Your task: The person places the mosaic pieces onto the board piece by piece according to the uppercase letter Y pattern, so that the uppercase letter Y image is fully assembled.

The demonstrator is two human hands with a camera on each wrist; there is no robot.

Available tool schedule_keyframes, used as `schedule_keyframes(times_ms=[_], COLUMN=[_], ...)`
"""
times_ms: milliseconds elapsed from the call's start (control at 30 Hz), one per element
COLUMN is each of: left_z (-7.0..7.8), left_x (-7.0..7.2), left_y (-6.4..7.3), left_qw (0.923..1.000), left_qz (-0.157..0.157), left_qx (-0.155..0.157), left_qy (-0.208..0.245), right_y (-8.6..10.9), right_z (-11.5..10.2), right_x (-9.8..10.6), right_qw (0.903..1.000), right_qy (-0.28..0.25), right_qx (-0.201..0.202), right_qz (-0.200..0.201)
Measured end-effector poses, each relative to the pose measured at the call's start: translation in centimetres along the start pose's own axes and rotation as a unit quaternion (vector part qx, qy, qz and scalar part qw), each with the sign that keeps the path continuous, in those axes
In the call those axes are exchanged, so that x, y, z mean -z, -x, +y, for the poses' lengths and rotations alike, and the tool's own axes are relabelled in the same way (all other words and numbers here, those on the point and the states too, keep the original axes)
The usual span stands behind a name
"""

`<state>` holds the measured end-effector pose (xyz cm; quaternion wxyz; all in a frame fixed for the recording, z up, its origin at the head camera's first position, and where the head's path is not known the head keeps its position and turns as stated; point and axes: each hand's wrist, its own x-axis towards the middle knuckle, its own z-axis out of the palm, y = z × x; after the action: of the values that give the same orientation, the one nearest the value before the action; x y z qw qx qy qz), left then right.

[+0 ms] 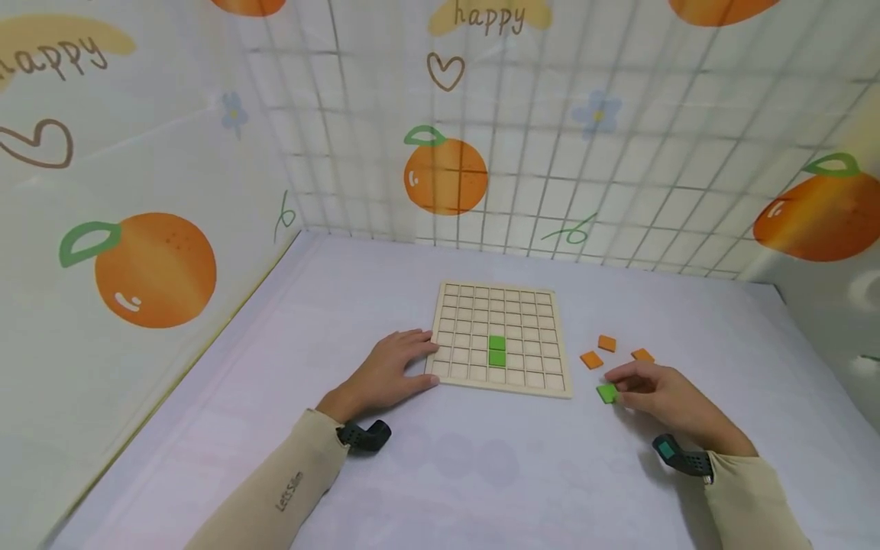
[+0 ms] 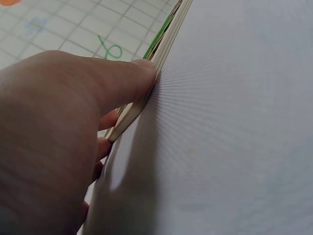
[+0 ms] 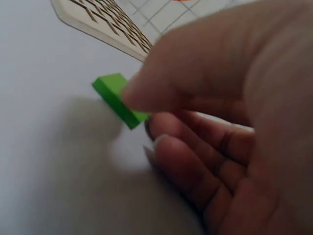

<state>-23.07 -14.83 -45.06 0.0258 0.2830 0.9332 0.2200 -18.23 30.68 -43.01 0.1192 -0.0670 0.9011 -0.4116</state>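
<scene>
A pale wooden grid board [image 1: 457, 345] lies flat on the table, with two green square tiles [image 1: 497, 351] in adjoining cells of one column. My left hand [image 1: 388, 372] rests at the board's left edge. In the left wrist view the thumb [image 2: 132, 81] touches the rim near a corner, and the other fingers lie along the side. To the right of the board, my right hand [image 1: 663, 397] pinches a loose green tile [image 1: 606, 393] low over the table. The thumb overlaps this green tile [image 3: 113, 90] in the right wrist view; the index fingertip is partly hidden.
Several orange square tiles lie right of the board: one tile [image 1: 607, 343] farther back, another tile [image 1: 591, 360] nearer the board, and one [image 1: 642, 355] just beyond my right hand. A patterned sheet [image 1: 522, 176] with oranges hangs over a wire grid behind the table.
</scene>
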Motion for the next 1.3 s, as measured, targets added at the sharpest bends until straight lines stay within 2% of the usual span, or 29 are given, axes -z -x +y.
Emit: schedule_keyframes(times_ms=[267, 467, 933, 1167, 1300], left_z=[0.06, 0.07, 0.31, 0.36, 0.33], left_x=[-0.1, -0.13, 0.14, 0.27, 0.12], left_y=[0.06, -0.07, -0.1, 0.06, 0.02], left_qw=[1.0, 0.9999, 1.0, 1.0, 1.0], left_qz=[0.0, 0.002, -0.003, 0.002, 0.001], left_qx=[0.005, 0.008, 0.008, 0.001, 0.009], left_qy=[0.002, -0.007, -0.002, 0.001, -0.001], right_y=[0.02, -0.03, -0.08, -0.16, -0.12], right_z=[-0.19, -0.54, -0.57, -0.85, -0.81], right_x=[-0.14, -0.14, -0.68, -0.81, -0.6], right_qw=[0.9968, 0.9927, 0.995, 0.9966, 0.9979], right_qy=[0.073, 0.104, 0.076, 0.071, 0.05], right_qx=[0.033, 0.061, 0.06, 0.035, 0.033], right_qz=[0.0, 0.003, 0.023, 0.023, 0.025])
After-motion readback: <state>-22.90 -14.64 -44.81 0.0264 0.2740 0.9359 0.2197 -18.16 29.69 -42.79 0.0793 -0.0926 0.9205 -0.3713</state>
